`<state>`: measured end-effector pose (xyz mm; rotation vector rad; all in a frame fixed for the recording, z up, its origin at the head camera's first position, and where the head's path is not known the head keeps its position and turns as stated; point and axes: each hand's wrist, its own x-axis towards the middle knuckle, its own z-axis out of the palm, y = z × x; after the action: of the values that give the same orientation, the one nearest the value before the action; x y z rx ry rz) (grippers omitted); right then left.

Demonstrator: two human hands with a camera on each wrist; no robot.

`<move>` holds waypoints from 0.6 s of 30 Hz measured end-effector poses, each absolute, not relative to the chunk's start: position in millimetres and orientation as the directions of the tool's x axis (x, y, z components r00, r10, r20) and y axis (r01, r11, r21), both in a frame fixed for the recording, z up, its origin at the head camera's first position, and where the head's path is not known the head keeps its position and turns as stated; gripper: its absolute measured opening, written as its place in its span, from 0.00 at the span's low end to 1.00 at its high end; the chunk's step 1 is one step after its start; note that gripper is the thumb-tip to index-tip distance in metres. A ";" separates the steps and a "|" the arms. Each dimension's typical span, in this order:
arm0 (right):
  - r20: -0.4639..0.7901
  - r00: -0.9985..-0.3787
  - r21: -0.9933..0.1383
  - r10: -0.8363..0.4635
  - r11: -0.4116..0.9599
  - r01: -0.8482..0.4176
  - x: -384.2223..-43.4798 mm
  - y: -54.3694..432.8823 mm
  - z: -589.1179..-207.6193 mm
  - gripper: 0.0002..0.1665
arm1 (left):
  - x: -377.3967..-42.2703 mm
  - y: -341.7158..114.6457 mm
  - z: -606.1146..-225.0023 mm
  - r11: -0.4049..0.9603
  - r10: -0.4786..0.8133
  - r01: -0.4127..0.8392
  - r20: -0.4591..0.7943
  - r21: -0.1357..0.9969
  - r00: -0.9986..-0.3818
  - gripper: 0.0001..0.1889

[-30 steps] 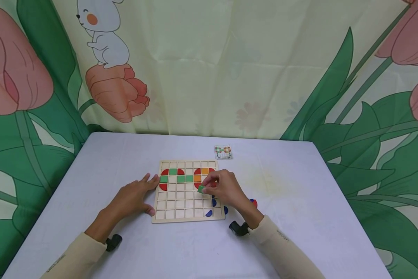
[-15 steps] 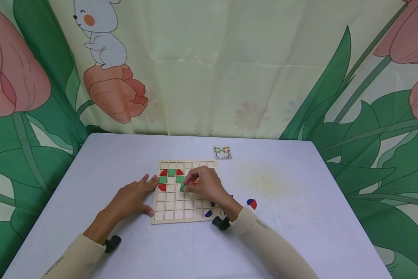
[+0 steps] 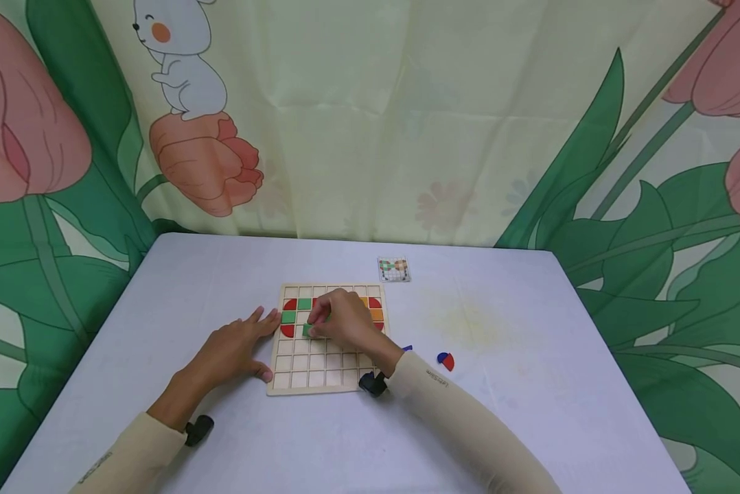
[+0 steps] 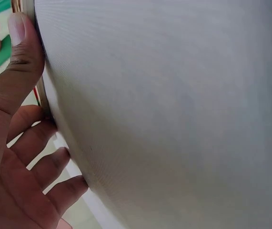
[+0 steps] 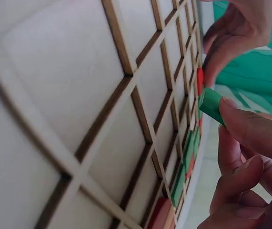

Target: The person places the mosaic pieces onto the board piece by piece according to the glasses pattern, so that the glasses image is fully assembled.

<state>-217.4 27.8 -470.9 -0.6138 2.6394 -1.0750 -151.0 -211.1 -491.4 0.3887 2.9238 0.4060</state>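
A green square tile (image 5: 211,104) is pinched between the thumb and fingers of my right hand (image 3: 344,320), held above the wooden grid board (image 3: 309,379). In the head view the tile is over the upper left part of the board, near a red quarter-round tile (image 3: 287,331). My left hand (image 3: 237,350) rests at the board's left edge, fingers spread and thumb touching the side. Green, red and orange tiles lie in the upper cells; my right hand hides some of them.
Behind the board lies a small pattern card (image 3: 394,269) printed with a coloured grid. To the right, a blue and red piece (image 3: 446,361) lies on the white tablecloth (image 3: 500,405). A patterned curtain (image 3: 370,123) hangs behind the table.
My right hand has moved left across the board with the green tile, from the right-hand cluster to the left one. The left hand has stayed at the board's edge.
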 end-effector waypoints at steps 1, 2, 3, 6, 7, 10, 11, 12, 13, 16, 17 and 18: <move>-0.056 -0.887 -0.704 -0.459 0.648 -0.292 -218.1 26.1 -471.4 0.09 | -151.1 -211.1 -491.2 0.929 0.277 0.233 -0.124 0.288 -0.953 0.63; -0.063 -0.886 -0.701 -0.459 0.653 -0.288 -218.6 24.4 -471.6 0.09 | -151.1 -210.9 -491.0 0.929 0.277 0.233 -0.123 0.289 -0.953 0.63; -0.070 -0.886 -0.699 -0.459 0.656 -0.284 -219.1 23.1 -471.8 0.09 | -151.2 -210.7 -490.8 0.929 0.277 0.233 -0.124 0.289 -0.953 0.63; -0.083 -0.886 -0.690 -0.456 0.667 -0.279 -220.7 19.0 -473.0 0.08 | -151.2 -210.2 -490.7 0.929 0.275 0.230 -0.124 0.289 -0.953 0.63; -0.082 -0.887 -0.689 -0.454 0.669 -0.280 -221.1 17.8 -472.8 0.08 | -151.1 -210.0 -490.6 0.929 0.274 0.229 -0.124 0.290 -0.954 0.63; -0.079 -0.890 -0.681 -0.450 0.676 -0.281 -223.1 14.3 -474.4 0.07 | -150.8 -209.6 -490.5 0.930 0.267 0.222 -0.123 0.291 -0.956 0.64; -0.077 -0.890 -0.680 -0.449 0.677 -0.282 -223.7 13.2 -475.2 0.07 | -150.8 -209.7 -490.6 0.931 0.265 0.221 -0.123 0.292 -0.956 0.64; -0.077 -0.890 -0.678 -0.449 0.678 -0.283 -224.1 12.3 -475.9 0.07 | -150.7 -209.7 -490.6 0.930 0.264 0.220 -0.122 0.293 -0.957 0.64; -0.079 -0.890 -0.677 -0.450 0.679 -0.283 -224.5 11.3 -476.7 0.07 | -150.7 -209.8 -490.8 0.930 0.264 0.220 -0.122 0.294 -0.957 0.64; -0.081 -0.886 -0.659 -0.457 0.691 -0.296 -225.5 8.7 -478.6 0.07 | -150.6 -210.3 -491.3 0.930 0.268 0.224 -0.119 0.293 -0.956 0.64; -0.085 -0.883 -0.653 -0.461 0.695 -0.300 -225.6 7.9 -478.8 0.07 | -150.6 -210.5 -491.3 0.929 0.270 0.226 -0.118 0.293 -0.956 0.64; -0.089 -0.880 -0.644 -0.467 0.701 -0.307 -225.8 7.3 -478.8 0.06 | -150.6 -210.6 -491.3 0.929 0.271 0.227 -0.117 0.292 -0.956 0.64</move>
<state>-225.8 7.3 -478.8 -0.6182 2.6646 -0.9440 -150.6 -210.6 -491.3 0.3809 2.9324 0.4168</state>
